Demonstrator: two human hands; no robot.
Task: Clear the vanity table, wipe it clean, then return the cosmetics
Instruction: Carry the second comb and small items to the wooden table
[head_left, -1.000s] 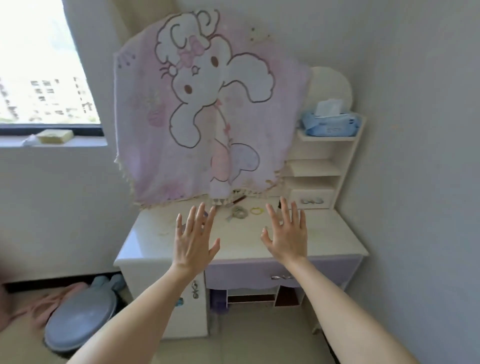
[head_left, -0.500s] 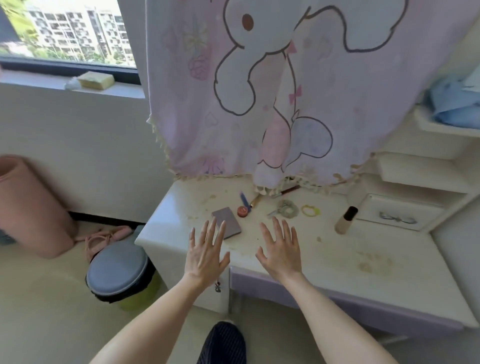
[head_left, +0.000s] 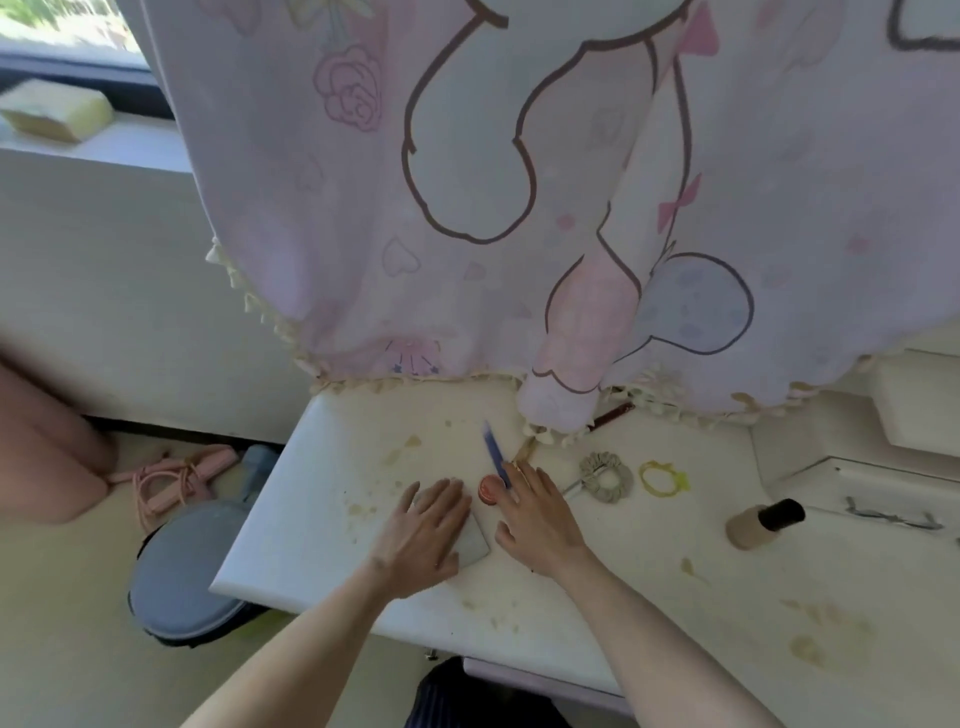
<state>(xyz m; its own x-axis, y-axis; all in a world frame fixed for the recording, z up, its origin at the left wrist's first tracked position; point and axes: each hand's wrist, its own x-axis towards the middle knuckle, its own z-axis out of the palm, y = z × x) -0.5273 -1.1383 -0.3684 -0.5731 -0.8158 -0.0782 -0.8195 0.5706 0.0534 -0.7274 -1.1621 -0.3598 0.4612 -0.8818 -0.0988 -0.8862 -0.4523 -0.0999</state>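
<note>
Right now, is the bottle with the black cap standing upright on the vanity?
No, the bottle lies on its side on the vanity top, black cap pointing right.

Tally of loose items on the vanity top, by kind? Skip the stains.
Flat grey compact, under the left hand: 1
Small round red pot: 1
Pencils or sticks (blue, brown): 2
Hair ties (grey scrunchie, yellow): 2
Beige bottle, lying on its side: 1
Total: 7

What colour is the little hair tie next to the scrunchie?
Yellow. The hair tie shows best in the head view, right of the scrunchie.
</note>
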